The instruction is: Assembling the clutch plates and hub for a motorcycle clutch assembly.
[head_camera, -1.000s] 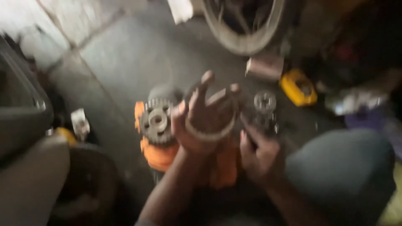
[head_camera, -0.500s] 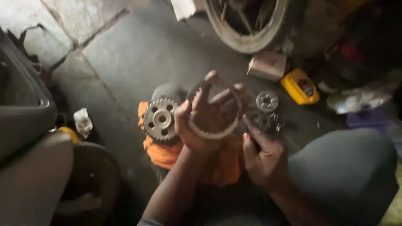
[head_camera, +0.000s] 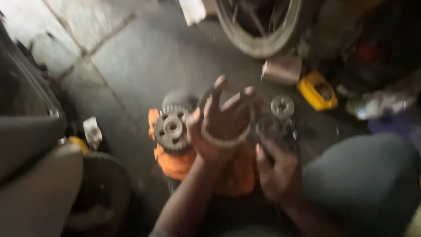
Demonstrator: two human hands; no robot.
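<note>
A thin grey metal ring (head_camera: pixel 228 141) lies across my left hand (head_camera: pixel 219 127), raised over the orange cloth (head_camera: pixel 175 164); my fingers are spread wide, the ring looped round them rather than gripped. My right hand (head_camera: pixel 276 169) is curled on a dark round part (head_camera: pixel 269 129) just beside it; the blur hides how tightly. A grey toothed gear (head_camera: pixel 171 128) rests on the cloth, a smaller grey gear (head_camera: pixel 282 106) sits near a yellow tool (head_camera: pixel 316 91) on the grey concrete floor (head_camera: pixel 144 57).
</note>
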